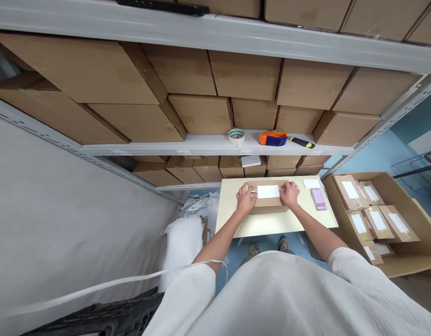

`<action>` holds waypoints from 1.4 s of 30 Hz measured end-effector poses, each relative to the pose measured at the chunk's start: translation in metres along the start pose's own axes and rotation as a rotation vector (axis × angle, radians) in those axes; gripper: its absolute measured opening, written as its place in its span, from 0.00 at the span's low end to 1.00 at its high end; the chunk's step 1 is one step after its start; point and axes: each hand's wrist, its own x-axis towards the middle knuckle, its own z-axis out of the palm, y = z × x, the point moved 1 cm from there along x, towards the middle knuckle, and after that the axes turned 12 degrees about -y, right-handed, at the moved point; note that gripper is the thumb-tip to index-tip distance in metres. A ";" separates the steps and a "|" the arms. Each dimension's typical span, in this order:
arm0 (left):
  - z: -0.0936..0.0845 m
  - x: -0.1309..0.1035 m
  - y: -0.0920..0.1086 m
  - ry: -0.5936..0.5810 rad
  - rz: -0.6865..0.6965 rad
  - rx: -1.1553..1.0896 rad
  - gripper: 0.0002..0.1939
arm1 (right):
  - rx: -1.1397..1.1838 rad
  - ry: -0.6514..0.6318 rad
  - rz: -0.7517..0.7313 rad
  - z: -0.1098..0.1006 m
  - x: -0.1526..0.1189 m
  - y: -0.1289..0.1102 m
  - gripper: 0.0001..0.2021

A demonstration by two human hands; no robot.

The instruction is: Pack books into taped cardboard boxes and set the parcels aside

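A small cardboard box point(268, 209) lies on the pale yellow table in front of me. On its top is a white label point(268, 192). My left hand point(246, 199) is closed at the label's left end, fingertips and thumb together. At the opposite end, my right hand point(290, 193) pinches the label's right edge with curled fingers. Whether the label is fully stuck down, I cannot tell. To the right of the box lie a pad of white labels point(311, 183) and a purple, partly blurred item point(318, 199).
Shelving with cardboard boxes point(246, 74) rises behind the table point(264, 227). Its ledge holds a tape roll point(236, 136), an orange and blue tape dispenser point(273, 138) and a cutter point(302, 142). A big carton point(404, 256) of labelled boxes stands right; white wrapping point(183, 242) lies left.
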 end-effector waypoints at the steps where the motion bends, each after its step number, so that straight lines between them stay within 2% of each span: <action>1: 0.001 0.001 -0.001 0.014 -0.046 -0.044 0.26 | 0.011 0.021 0.026 -0.002 -0.002 0.004 0.12; 4: 0.008 0.005 -0.004 0.011 -0.157 -0.200 0.32 | 0.069 0.036 0.095 -0.007 -0.008 0.018 0.18; 8: 0.019 0.008 -0.004 0.006 -0.261 -0.327 0.32 | 0.245 -0.064 0.154 -0.007 -0.016 0.035 0.24; 11: 0.021 0.007 0.001 0.047 -0.219 -0.312 0.32 | 0.338 -0.084 0.126 -0.005 -0.019 0.041 0.27; 14: 0.017 0.006 0.012 0.039 -0.158 -0.255 0.34 | 0.327 -0.007 0.079 -0.007 -0.020 0.044 0.26; 20: 0.010 0.009 0.054 0.068 -0.046 -0.219 0.34 | 0.319 0.126 0.007 -0.033 -0.031 0.062 0.26; 24: 0.018 0.016 0.100 0.095 0.011 -0.194 0.34 | 0.339 0.210 -0.010 -0.065 -0.045 0.090 0.26; 27: 0.034 0.021 0.142 0.079 0.060 -0.190 0.34 | 0.343 0.284 0.028 -0.092 -0.059 0.123 0.25; 36: 0.115 0.022 0.283 0.001 0.259 -0.188 0.33 | 0.377 0.476 0.170 -0.177 -0.121 0.249 0.24; 42: 0.170 0.019 0.377 -0.104 0.403 -0.209 0.35 | 0.371 0.591 0.270 -0.229 -0.162 0.336 0.23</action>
